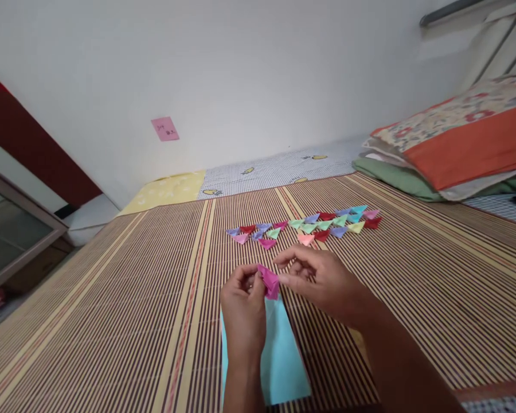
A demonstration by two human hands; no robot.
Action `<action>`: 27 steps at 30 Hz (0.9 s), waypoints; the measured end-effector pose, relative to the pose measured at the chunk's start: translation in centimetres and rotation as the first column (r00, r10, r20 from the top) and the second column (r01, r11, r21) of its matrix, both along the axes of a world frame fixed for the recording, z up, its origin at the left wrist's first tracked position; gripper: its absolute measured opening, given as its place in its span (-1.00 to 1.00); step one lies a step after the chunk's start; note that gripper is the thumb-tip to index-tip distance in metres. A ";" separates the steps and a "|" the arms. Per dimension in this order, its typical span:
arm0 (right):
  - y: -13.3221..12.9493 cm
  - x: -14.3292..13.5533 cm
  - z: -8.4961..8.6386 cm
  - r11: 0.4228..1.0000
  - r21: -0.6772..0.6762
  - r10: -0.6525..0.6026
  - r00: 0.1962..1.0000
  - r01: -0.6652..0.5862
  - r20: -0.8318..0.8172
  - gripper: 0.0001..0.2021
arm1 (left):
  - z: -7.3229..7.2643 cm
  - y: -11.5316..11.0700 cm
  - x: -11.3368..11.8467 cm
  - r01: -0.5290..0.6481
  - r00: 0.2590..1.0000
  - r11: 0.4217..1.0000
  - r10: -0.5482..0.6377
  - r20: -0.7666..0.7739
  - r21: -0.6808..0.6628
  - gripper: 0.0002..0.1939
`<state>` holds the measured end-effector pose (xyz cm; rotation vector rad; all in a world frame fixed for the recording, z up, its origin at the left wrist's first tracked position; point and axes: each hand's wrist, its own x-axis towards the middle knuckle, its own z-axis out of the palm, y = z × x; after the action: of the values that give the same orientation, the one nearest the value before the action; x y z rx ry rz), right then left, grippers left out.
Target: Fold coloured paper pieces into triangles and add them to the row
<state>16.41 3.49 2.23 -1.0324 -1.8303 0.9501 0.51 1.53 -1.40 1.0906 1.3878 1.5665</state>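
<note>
A small folded magenta paper piece (270, 283) is pinched between the thumb and fingers of my left hand (245, 298). My right hand (318, 278) is just to its right, thumb and index finger apart, with the fingertips close to the paper's edge; whether they touch it is hard to tell. Beneath my left hand and wrist, a light-blue sheet of paper (284, 355) lies on the striped mat. Beyond both hands, several small folded paper triangles (266, 244) in pink, red, green, blue and yellow lie in rows.
The striped bamboo mat (112, 298) covers the bed. A stack of folded bedding (468, 137) with an orange and floral cover sits at the right back. A pink note (165, 129) is on the white wall. At the left stands a glass-paned cabinet (17, 229).
</note>
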 end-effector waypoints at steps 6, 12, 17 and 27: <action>-1.7 -1.8 0.6 0.952 0.299 -0.034 0.949 -0.064 0.313 -0.81 | -0.3 0.2 -0.7 -0.065 0.988 0.998 0.067 -0.140 0.024 -0.89; -0.8 -2.2 -0.8 0.910 0.414 -0.168 0.913 -0.001 0.371 -0.84 | -0.4 0.3 -1.2 -0.042 0.999 0.999 0.042 0.003 0.018 -0.84; -0.1 -2.0 -1.5 0.876 0.482 -0.240 0.883 0.018 0.404 -0.83 | -0.3 0.3 -1.1 -0.003 0.993 1.000 0.001 0.121 0.020 -0.76; 1.3 -1.2 -2.3 0.897 0.442 -0.236 0.816 -0.027 0.528 -0.82 | 0.2 0.1 -2.3 -0.089 0.985 0.996 0.085 -0.149 -0.016 -0.63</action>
<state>15.18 4.77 -0.03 -1.1942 -2.2983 0.1200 -1.77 1.67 -1.24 1.1670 1.5674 1.5534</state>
